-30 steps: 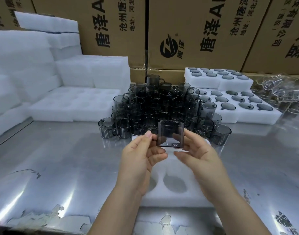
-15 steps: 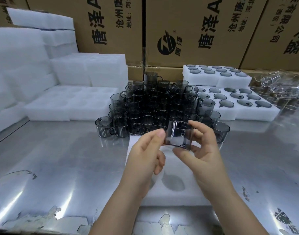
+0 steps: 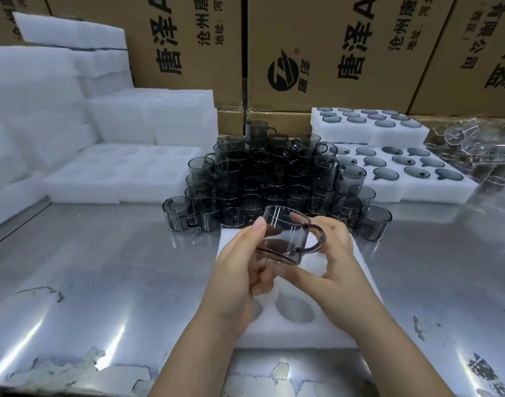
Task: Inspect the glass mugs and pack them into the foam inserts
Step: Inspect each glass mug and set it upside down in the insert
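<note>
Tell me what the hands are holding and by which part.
A smoky glass mug, held by both hands: the left hand pinches its wall opposite the handle, the right hand grips rim and base on the handle side.

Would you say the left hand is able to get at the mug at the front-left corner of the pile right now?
Probably not yet: the left hand pinches the held mug, shared with the right hand. Nothing stands between it and the corner mug, so it likely could after letting go.

smoky grey glass mug (image 3: 285,239), white foam insert (image 3: 297,325), brown cartons (image 3: 317,38) w/ black print
</note>
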